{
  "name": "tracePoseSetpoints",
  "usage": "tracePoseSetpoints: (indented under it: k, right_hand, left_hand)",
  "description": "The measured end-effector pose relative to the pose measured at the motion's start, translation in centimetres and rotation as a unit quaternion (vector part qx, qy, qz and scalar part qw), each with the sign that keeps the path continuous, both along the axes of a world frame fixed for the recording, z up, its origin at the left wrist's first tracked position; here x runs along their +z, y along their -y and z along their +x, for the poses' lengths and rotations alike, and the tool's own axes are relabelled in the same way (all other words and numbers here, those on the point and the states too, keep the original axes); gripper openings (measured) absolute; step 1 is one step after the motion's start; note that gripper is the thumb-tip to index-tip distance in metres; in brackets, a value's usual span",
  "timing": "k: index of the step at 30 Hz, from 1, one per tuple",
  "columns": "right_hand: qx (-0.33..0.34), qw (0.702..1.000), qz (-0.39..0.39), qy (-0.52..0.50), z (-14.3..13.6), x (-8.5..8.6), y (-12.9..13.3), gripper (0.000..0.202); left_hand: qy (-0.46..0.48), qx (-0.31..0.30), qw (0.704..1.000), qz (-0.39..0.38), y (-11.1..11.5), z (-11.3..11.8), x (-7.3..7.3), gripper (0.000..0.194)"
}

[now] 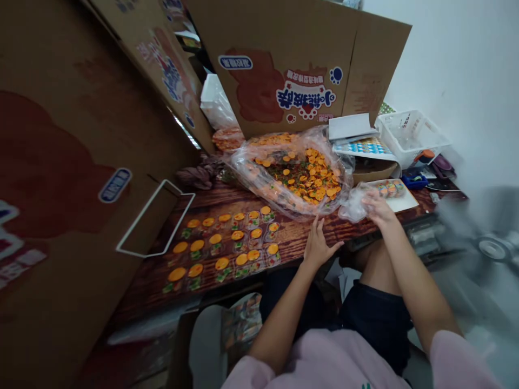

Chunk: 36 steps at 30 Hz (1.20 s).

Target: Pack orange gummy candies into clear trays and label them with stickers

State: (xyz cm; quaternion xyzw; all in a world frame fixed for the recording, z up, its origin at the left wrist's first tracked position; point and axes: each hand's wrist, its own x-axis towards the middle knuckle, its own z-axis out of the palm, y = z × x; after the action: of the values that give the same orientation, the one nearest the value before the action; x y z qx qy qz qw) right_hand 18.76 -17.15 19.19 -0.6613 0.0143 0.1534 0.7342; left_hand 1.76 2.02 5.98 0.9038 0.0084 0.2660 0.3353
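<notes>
My left hand [318,246] is over the front edge of the wood-patterned table [298,237], thumb apart from the fingers and nothing in it. Just beyond its fingertips lies a big clear plastic bag [253,178], opened out around many orange discs [318,175] with green and red bits among them. My right hand [379,208] has its fingers on a bunch of clear, whitish plastic [353,206]; motion blurs the fingertips. To the left, small clear packets [237,235], each with an orange disc and green bits, lie in rough rows.
Tall cardboard boxes [162,92] wall in the left and back. Behind my right hand lie a white tray [407,201] with round packed pieces, a white basket [419,127] and a blue tape dispenser [414,181]. A blurred fan [492,248] stands at right.
</notes>
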Motion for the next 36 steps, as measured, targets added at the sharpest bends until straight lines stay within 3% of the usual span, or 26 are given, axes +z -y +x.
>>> tracePoseSetpoints:
  k: [7, 12, 19, 26, 30, 36]
  right_hand:
    - [-0.016, 1.0, -0.002, -0.016, -4.8, -6.9, -2.7, 0.053]
    - [-0.046, 0.995, -0.077, 0.038, -6.1, -9.6, -4.9, 0.046]
    - [-0.044, 0.958, -0.243, 0.142, -6.8, -10.0, -5.9, 0.061]
    - [-0.111, 0.908, -0.368, 0.168, -8.5, -10.8, -7.0, 0.072]
    - [-0.12, 0.893, -0.387, 0.197, -8.5, -11.2, -7.8, 0.068]
    - [-0.2, 0.912, -0.292, 0.208, -8.6, -11.8, -8.7, 0.056]
  left_hand:
    - [-0.022, -0.057, 0.998, -0.017, -0.3, 0.2, 0.2, 0.115]
    - [-0.057, -0.023, 0.998, 0.001, 0.2, 0.5, -0.3, 0.098]
    - [-0.066, 0.033, 0.997, 0.026, 0.7, 1.2, -1.0, 0.073]
    - [-0.025, 0.037, 0.999, 0.023, 0.3, 0.3, -0.3, 0.092]
    - [-0.011, 0.04, 0.998, 0.046, 0.1, -0.3, -0.1, 0.105]
    - [-0.038, 0.06, 0.994, 0.082, 0.5, 0.4, -0.7, 0.074]
